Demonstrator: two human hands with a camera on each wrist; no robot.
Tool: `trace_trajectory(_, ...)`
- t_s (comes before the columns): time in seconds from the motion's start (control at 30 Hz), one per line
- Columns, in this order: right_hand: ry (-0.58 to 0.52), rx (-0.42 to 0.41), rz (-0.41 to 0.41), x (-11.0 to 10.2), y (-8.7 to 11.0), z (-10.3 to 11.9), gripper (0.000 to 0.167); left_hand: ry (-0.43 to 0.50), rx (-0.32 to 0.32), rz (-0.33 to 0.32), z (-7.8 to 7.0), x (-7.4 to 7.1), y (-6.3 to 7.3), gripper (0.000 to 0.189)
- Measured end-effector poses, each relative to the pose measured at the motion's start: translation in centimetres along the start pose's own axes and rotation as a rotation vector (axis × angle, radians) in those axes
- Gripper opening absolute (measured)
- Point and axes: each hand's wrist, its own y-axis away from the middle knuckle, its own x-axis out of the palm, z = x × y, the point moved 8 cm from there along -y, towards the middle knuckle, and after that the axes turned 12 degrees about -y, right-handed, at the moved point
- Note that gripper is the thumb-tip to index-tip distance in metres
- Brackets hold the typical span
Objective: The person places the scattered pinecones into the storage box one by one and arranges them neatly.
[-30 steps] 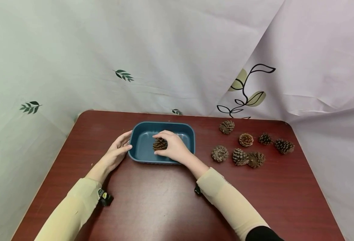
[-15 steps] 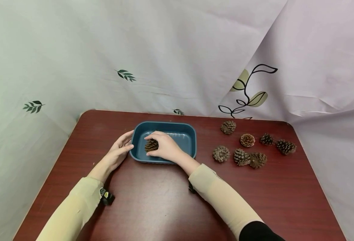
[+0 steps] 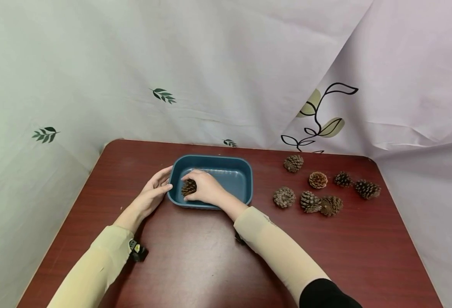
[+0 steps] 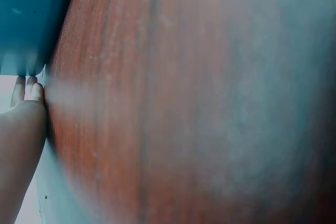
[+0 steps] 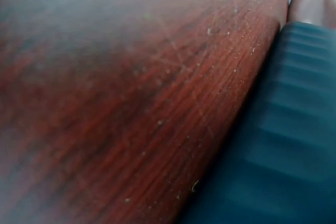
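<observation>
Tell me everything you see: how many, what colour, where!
Table: one, reddish brown, under the tub.
Tub: one, blue, on the table.
Loose pine cones: seven, brown, right of the tub.
Held pine cone: one, brown, inside the tub.
Cloth: count unclear, whitish with leaves, behind the table.
Gadgets: two, black, at the wrists.
Sleeves: two, cream, on both arms, right one partly black.
Left hand: one, touching the tub's left side.
Right hand: one, holding that pine cone.

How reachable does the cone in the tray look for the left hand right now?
Probably not freely: the right hand holds the cone, though the left hand is right at the tray.
</observation>
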Motion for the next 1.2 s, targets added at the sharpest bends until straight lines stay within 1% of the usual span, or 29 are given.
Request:
trace_trajectory(0.2,0.004,0.011,0.022,0.3,0.0,-0.3,0.058,-0.001,0.008,-0.003,0.1,-0.1,-0.1,0.061)
trace_trajectory(0.3,-0.020,0.016,0.030,0.2,0.0,-0.3,0.058,-0.006,0.008,-0.002,0.2,-0.1,-0.2,0.061)
trace_trajectory(0.5,-0.106,0.040,0.036,-0.2,0.3,-0.6,0.058,-0.003,0.006,-0.003,0.3,-0.1,-0.2,0.061)
trace_trajectory(0.63,-0.159,0.036,0.037,-0.5,0.4,-0.7,0.056,0.002,0.006,-0.004,0.2,-0.1,-0.2,0.061)
trace_trajectory(0.87,-0.255,0.022,0.032,-0.5,0.3,-1.1,0.045,0.008,0.001,-0.006,0.2,-0.1,-0.2,0.061)
trace_trajectory(0.97,-0.286,0.031,0.035,-0.4,0.3,-1.3,0.045,0.008,-0.004,-0.008,0.2,-0.1,-0.3,0.061)
trace_trajectory(1.03,-0.279,0.040,0.042,-0.3,0.2,-1.4,0.047,0.007,-0.007,-0.009,0.2,-0.1,-0.2,0.061)
trace_trajectory(1.2,-0.218,0.041,0.053,0.0,0.1,-1.2,0.053,0.002,-0.019,-0.010,0.2,-0.1,-0.2,0.062)
